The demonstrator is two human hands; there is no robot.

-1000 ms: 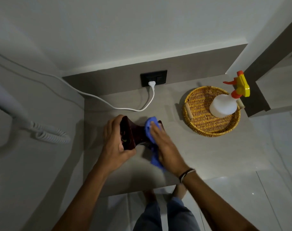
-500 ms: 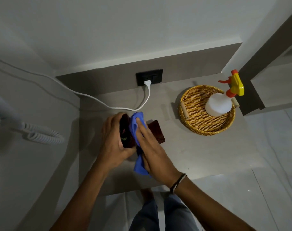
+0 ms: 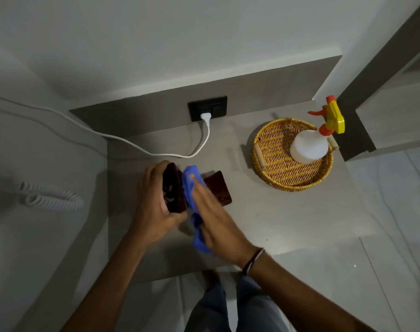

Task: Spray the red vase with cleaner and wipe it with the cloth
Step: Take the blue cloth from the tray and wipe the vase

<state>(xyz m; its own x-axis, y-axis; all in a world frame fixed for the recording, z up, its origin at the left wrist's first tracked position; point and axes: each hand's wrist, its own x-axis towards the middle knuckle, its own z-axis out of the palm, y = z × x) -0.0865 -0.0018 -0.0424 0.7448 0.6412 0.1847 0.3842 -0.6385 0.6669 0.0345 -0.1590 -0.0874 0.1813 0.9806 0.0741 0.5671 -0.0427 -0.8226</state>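
The dark red vase (image 3: 218, 188) lies on its side on the grey counter (image 3: 288, 216), its mouth toward the left. My left hand (image 3: 153, 204) grips the mouth end. My right hand (image 3: 216, 219) presses the blue cloth (image 3: 191, 185) flat against the vase's narrow middle, and the cloth's tail hangs down toward the counter's front. The white spray bottle (image 3: 309, 146), with its yellow and orange trigger head, stands in the wicker basket (image 3: 273, 164) at the right, away from both hands.
A white cable (image 3: 156, 153) runs from the black wall socket (image 3: 207, 109) across the counter's back and off to the left. A coiled white cord (image 3: 51, 200) lies on the lower surface at left. A wall corner rises right of the basket.
My right hand slid the cloth from the vase's base end leftward to its middle near the mouth, uncovering the base. My left hand kept its grip on the mouth.
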